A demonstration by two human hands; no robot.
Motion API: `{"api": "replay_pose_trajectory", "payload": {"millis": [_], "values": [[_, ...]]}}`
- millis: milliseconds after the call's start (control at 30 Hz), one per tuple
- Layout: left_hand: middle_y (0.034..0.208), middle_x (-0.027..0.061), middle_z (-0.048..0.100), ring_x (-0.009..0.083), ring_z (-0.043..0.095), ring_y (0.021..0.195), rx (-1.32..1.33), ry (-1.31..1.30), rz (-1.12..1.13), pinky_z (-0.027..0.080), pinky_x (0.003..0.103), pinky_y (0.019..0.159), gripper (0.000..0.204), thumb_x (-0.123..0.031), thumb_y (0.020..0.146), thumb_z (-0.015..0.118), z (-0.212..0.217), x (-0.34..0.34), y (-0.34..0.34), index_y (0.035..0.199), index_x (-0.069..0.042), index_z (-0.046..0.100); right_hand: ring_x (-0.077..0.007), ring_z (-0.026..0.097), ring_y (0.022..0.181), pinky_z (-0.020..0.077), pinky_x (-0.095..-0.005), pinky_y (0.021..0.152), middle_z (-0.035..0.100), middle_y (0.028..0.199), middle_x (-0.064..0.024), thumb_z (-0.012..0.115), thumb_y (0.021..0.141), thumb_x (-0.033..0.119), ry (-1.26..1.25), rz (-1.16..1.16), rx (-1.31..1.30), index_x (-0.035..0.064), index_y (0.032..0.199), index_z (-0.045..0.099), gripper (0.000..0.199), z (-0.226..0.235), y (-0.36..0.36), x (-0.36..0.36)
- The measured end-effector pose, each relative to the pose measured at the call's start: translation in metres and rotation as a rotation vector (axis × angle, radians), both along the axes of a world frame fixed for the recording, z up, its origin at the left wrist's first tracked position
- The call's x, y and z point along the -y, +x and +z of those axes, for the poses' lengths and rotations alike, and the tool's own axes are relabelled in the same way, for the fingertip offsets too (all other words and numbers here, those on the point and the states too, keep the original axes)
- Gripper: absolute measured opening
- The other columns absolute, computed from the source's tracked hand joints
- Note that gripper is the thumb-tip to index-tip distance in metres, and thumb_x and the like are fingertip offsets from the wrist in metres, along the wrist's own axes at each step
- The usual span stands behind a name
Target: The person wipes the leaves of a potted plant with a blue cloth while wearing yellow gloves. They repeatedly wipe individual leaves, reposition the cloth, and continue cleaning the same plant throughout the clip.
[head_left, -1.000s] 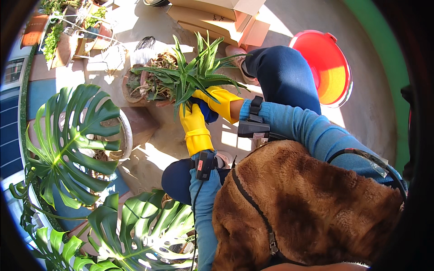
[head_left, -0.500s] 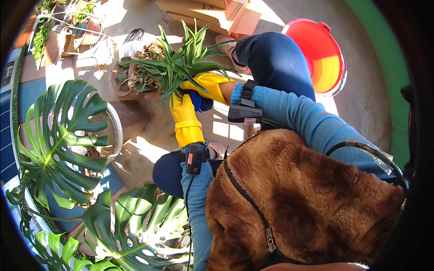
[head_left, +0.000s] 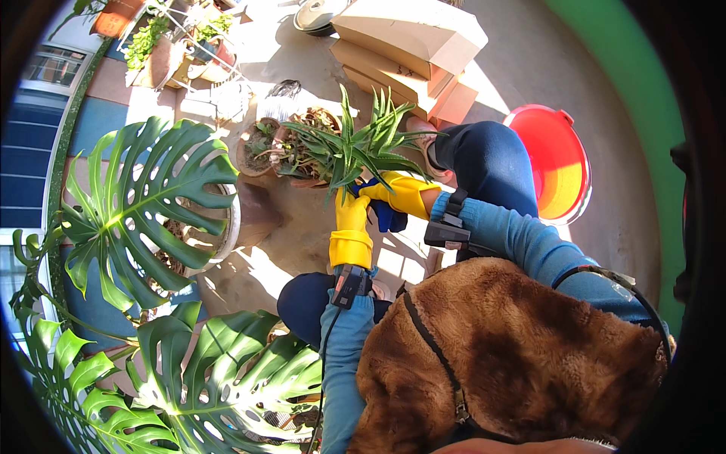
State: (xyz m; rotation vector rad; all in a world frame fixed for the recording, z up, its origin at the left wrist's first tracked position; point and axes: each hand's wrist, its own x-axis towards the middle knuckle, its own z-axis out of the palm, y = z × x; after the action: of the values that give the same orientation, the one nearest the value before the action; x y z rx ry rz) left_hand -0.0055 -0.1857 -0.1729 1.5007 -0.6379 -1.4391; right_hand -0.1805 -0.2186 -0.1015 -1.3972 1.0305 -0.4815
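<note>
A potted aloe with long toothed green leaves spreads out before me. Both my hands wear yellow rubber gloves and meet at its near leaves. My left hand is closed at the lower leaf tips, its fingertips partly covered by foliage; what lies in them I cannot make out. My right hand is closed around a dark blue cloth, which bunches out between the two gloves and hangs below them. Part of the cloth reaches up under the leaves.
Large monstera leaves fill the left side, near a round white-rimmed pot. Cardboard boxes stand beyond the aloe. A red bucket is right of my knee. A rack with small potted plants stands far left.
The view has shifted, so the whole scene sits farther right and lower. My hands stay together at the aloe's near leaves, with the blue cloth still in the right one.
</note>
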Motion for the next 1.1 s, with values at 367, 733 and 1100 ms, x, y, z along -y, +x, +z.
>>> {"api": "replay_pose_trajectory", "payload": {"millis": [367,733,1100], "values": [[0.118,0.0064,0.070,0.0224,0.070,0.105,-0.083,-0.051,-0.021,0.056,0.034,0.086,0.041,-0.024,0.100,0.067,0.002,-0.034,0.008,0.138,-0.012,0.058,-0.0207,0.070,0.096,0.0529,-0.0330,0.084,0.073,0.100,-0.0130,0.072,0.091,0.055,-0.092,0.602,-0.245,0.0036,0.109,0.074,0.054,0.024,-0.017,-0.049],[0.133,0.0189,0.064,0.0292,0.066,0.117,0.047,-0.296,0.079,0.052,0.038,0.102,0.042,-0.028,0.108,0.055,0.106,-0.106,0.025,0.144,-0.004,0.052,-0.0163,0.072,0.084,0.0594,-0.0313,0.073,0.073,0.107,-0.0064,0.070,0.093,0.019,0.145,0.465,0.226,0.0091,0.138,0.059,0.048,0.082,-0.043,-0.052],[0.137,0.0340,0.058,0.0325,0.071,0.105,0.594,-1.290,-0.200,0.057,0.034,0.092,0.083,-0.039,0.101,0.062,0.381,-0.105,-0.019,0.157,0.007,0.022,-0.0213,0.068,0.103,0.0553,-0.0364,0.089,0.072,0.117,-0.0068,0.078,0.088,0.028,0.302,0.600,-0.003,0.0095,0.133,0.066,0.051,0.002,-0.049,-0.062]]}}
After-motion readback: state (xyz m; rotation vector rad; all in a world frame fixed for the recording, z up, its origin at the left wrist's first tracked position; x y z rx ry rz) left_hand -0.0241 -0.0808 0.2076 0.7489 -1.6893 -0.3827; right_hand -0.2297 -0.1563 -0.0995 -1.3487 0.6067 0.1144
